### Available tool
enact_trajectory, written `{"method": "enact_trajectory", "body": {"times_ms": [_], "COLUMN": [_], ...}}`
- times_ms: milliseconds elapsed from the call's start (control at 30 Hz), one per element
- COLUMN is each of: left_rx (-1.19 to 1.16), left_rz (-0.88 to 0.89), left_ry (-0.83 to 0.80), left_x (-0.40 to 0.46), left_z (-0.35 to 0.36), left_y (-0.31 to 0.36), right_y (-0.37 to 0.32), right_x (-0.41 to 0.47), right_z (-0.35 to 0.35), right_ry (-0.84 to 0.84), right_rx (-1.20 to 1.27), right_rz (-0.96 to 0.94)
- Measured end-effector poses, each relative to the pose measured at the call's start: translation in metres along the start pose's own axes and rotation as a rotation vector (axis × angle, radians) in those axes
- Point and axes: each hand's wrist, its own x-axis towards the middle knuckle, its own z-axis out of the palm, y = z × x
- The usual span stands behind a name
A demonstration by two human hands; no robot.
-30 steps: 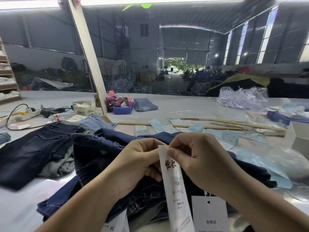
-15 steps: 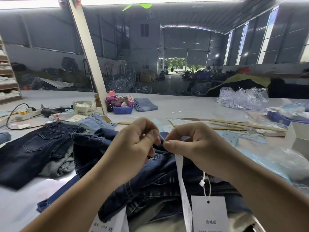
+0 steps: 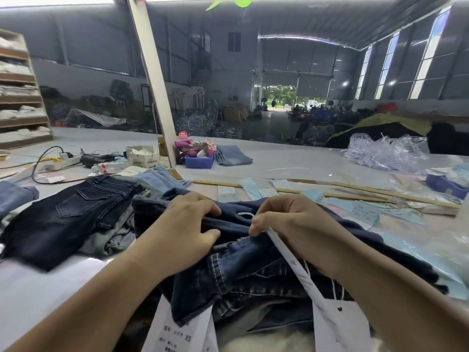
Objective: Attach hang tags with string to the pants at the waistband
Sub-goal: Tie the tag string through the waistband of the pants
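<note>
From the head camera, both forearms reach in from the bottom edge, which cuts them off. The left hand (image 3: 186, 231) has its fingers curled into a fold of the dark denim pants (image 3: 243, 270), gripping the cloth; the fingertips are buried in the fabric. Just to its right, the right hand (image 3: 286, 219) pinches a long white hang tag (image 3: 299, 273) at its top end, with a loop of white string (image 3: 245, 214) showing above the thumb; whether the string passes through the waistband cannot be made out. The long tag runs down under the right wrist to a square white tag (image 3: 342, 323), blurred and partly cut off. Below the left forearm another tag marked XS (image 3: 177, 336) pokes out from under the pants.

Beyond the left hand, on the counter (image 3: 291, 166), a small blue tray (image 3: 199, 161) holds a pink and purple bundle, probably cloth, and an open cardboard box (image 3: 142, 157) holds white pieces too small to tell. Far beyond the right hand lies a clear plastic bag (image 3: 385, 153) of pale strands.
</note>
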Motion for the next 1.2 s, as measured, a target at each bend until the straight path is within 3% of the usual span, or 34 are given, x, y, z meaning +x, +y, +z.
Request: {"method": "enact_trajectory", "body": {"times_ms": [67, 200, 467, 533, 667, 867, 933, 1100, 1200], "left_rx": [0.2, 0.178, 0.014, -0.022, -0.013, -0.176, -0.292, -0.995, -1.271], "left_rz": [0.023, 0.044, 0.123, 0.156, 0.038, -0.264, -0.307, -0.475, -0.529], "left_ry": [-0.001, -0.064, 0.21, 0.13, -0.265, -0.28, -0.213, -0.118, -0.016], "left_x": [0.0, -0.001, -0.02, -0.026, -0.034, -0.035, -0.034, -0.034, -0.029], "left_z": [-0.004, -0.021, -0.036, -0.043, -0.045, -0.025, -0.014, -0.022, -0.025], "left_y": [-0.005, -0.024, -0.047, -0.048, -0.048, -0.032, -0.024, -0.013, -0.005], "right_y": [0.001, 0.004, 0.004, 0.003, -0.001, -0.021, -0.025, -0.03, -0.033], "right_x": [0.001, 0.004, 0.009, 0.011, 0.013, 0.015, 0.016, 0.014, 0.013], "right_z": [0.004, 0.004, 0.01, 0.011, 0.013, 0.021, 0.025, 0.029, 0.026], "right_ry": [0.008, 0.023, 0.082, 0.091, 0.071, -0.016, -0.072, -0.183, -0.157], "right_rx": [-0.07, -0.151, -0.136, -0.168, -0.299, -0.386, -0.414, -0.463, -0.445], "right_rz": [-0.029, -0.043, -0.052, -0.054, -0.073, -0.174, -0.175, -0.16, -0.217]}}
